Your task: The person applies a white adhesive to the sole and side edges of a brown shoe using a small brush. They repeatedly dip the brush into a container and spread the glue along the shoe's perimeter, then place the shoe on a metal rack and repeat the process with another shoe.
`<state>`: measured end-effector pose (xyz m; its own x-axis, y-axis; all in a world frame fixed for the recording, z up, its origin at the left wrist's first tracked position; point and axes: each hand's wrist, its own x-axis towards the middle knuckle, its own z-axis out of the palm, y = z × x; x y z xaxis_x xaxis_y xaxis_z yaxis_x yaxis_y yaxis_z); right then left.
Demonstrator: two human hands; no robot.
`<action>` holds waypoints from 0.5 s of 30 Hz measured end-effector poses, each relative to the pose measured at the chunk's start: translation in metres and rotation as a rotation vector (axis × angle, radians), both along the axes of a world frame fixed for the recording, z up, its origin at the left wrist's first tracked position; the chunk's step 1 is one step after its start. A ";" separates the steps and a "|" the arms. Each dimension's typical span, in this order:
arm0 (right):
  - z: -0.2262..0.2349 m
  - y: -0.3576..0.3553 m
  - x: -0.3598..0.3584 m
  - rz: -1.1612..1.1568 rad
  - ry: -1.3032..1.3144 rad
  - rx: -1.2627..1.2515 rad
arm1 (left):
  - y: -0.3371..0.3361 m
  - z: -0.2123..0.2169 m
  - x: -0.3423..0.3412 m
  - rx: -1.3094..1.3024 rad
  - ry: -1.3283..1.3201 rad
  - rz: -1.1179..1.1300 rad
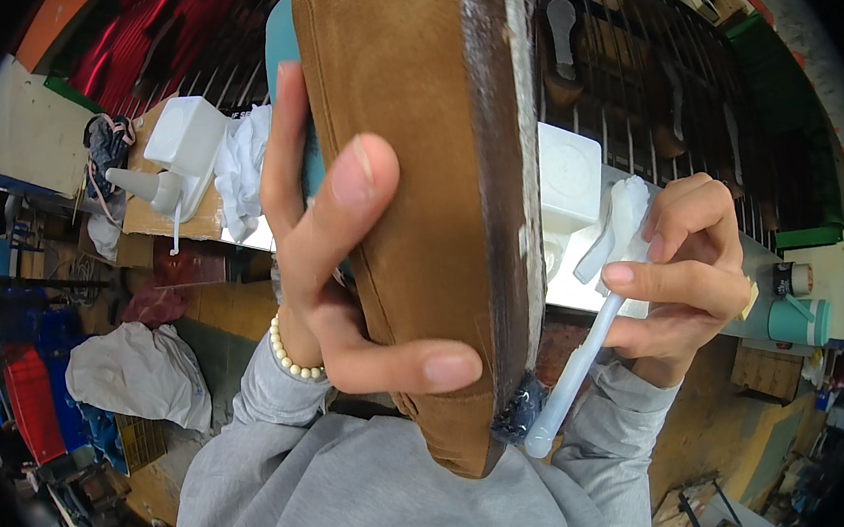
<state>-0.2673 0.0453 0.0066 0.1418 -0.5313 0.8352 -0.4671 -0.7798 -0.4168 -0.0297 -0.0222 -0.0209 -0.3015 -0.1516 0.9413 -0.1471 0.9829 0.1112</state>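
At ten o'clock sits a square white plastic container (182, 132). At nine, the bare left hand (316, 274) is clamped round the brown suede shoe upper (407, 202), which runs from twelve to six; a slipping grip could swing its glossy dark-brown side band (504, 190) into the bristles. At four, the dark-bristled brush with a translucent white plastic handle (573, 377) meets or nearly meets the shoe; overreaching might smear suede. At three, the right hand (687, 272), apart from the left, pinches that handle.

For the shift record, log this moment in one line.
left hand: holds brown shoe; right hand: holds white-handled brush; dark bristles: at shoe's dark edge
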 end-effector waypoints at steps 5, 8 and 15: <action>-0.004 0.007 0.002 0.038 -0.014 0.080 | -0.005 -0.007 0.003 0.062 0.053 0.036; -0.006 0.011 0.003 0.103 -0.023 0.148 | -0.007 -0.013 0.003 0.088 0.093 0.051; -0.031 0.006 0.017 -0.170 -0.255 0.320 | -0.012 -0.030 -0.005 0.163 0.247 0.080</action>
